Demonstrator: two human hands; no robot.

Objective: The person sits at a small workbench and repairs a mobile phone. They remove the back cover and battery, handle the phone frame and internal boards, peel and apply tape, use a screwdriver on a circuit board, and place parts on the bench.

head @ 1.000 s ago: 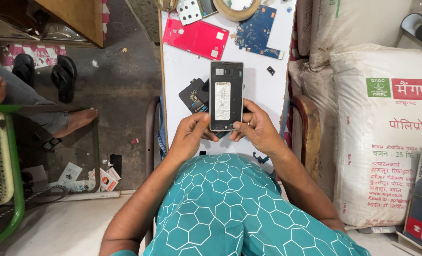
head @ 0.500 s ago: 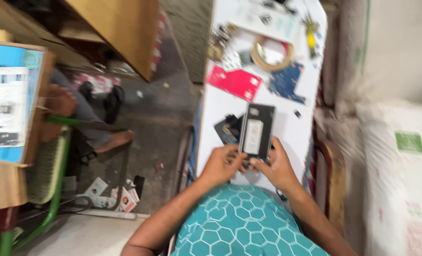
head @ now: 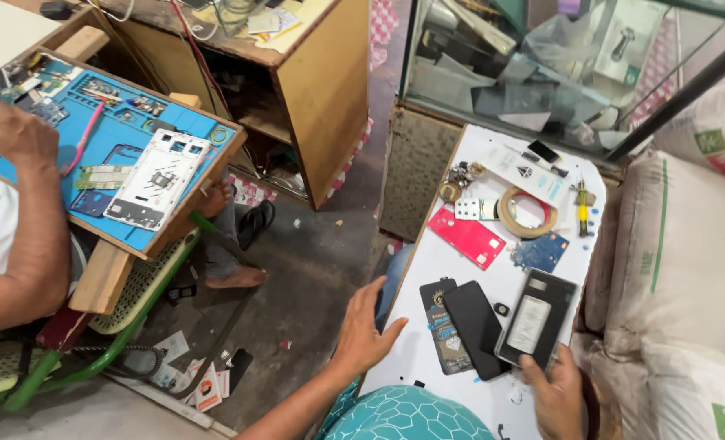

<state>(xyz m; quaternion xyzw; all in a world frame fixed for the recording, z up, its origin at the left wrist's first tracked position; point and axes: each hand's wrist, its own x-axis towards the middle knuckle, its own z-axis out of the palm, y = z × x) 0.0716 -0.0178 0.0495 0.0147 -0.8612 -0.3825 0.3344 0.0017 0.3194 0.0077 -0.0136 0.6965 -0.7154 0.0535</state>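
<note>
One opened phone (head: 536, 320), two black covers (head: 463, 327)

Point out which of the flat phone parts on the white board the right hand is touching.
The opened phone body with the pale battery, at the board's right edge. The right hand grips its lower end; the two dark pieces beside it lie untouched.

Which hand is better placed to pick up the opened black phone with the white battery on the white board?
Probably the right hand: its fingers already touch the lower edge of the opened black phone with the white battery. The left hand hovers open off the white board's left edge, farther away.
</note>
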